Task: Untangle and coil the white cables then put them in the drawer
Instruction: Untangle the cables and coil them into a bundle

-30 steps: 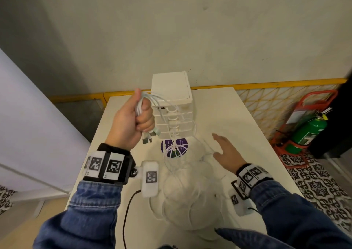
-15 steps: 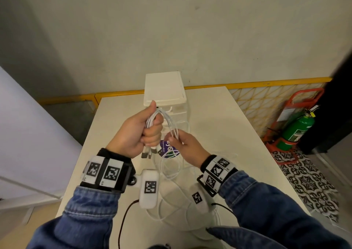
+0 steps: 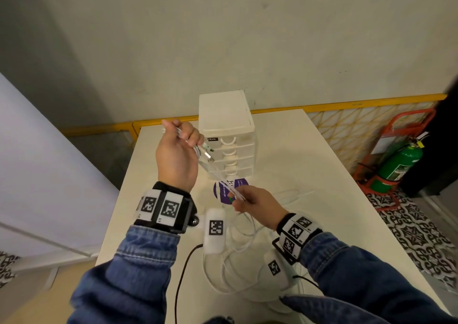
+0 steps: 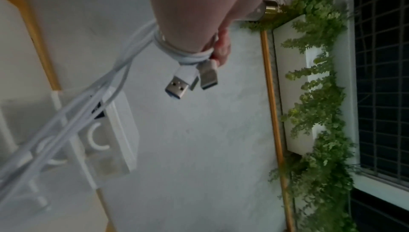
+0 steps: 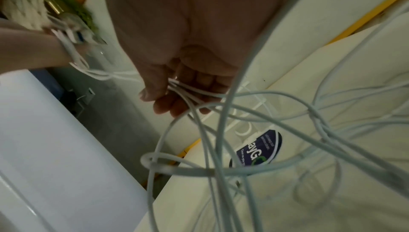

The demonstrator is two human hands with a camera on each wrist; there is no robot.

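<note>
My left hand (image 3: 182, 141) is raised in front of the white drawer unit (image 3: 226, 135) and grips a bundle of white cables (image 3: 209, 167) near their ends. The USB plugs (image 4: 190, 80) stick out below its fingers. The strands run down taut to my right hand (image 3: 241, 197), whose thumb and fingers (image 5: 168, 99) pinch them just above the table. Below that hand the cables (image 5: 221, 148) hang in tangled loops and lie spread on the table (image 3: 247, 269). All drawers of the unit look closed.
A purple round sticker (image 3: 223, 192) lies on the white table (image 3: 309, 175) in front of the drawer unit. A green fire extinguisher (image 3: 396, 165) stands on the floor to the right. A white panel (image 3: 37, 162) flanks the table's left side.
My left hand rose and tilted, pulling the cable ends up. My right hand came in from the table, took hold of the strands and slid down them, drawing them taut.
</note>
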